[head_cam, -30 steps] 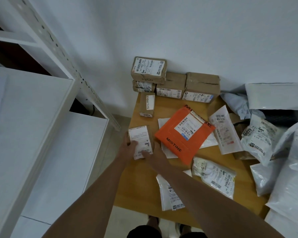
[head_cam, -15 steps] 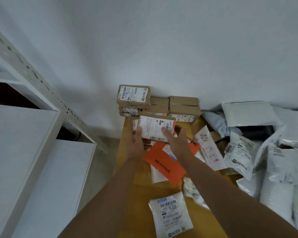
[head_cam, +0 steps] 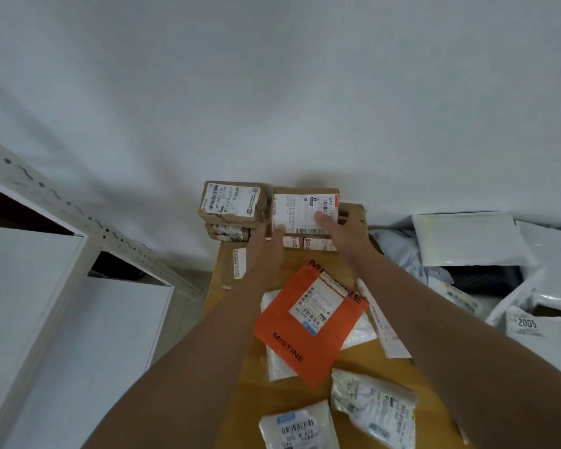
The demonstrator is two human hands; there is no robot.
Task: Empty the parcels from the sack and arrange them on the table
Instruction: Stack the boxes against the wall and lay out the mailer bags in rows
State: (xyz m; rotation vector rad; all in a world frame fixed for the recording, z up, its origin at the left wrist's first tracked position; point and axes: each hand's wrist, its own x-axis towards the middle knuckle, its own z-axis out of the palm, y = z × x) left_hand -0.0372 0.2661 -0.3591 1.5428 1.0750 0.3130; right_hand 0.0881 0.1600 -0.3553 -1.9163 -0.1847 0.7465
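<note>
A small brown box with a white label sits on top of the cardboard boxes at the far end of the wooden table, against the wall. My left hand grips its near left corner with the thumb on the label. My right hand holds its right side, thumb lying across the label. To its left stands a stack of two labelled boxes. An orange MISTINE mailer lies in the middle of the table between my forearms.
White plastic parcels lie near the front of the table, one at the bottom edge. A heap of white bags and the open sack fills the right side. White metal shelving stands on the left.
Both hands picked the small labelled box up from the table's left side, carried it away from me and set it on the boxes at the wall. The camera tilted upward.
</note>
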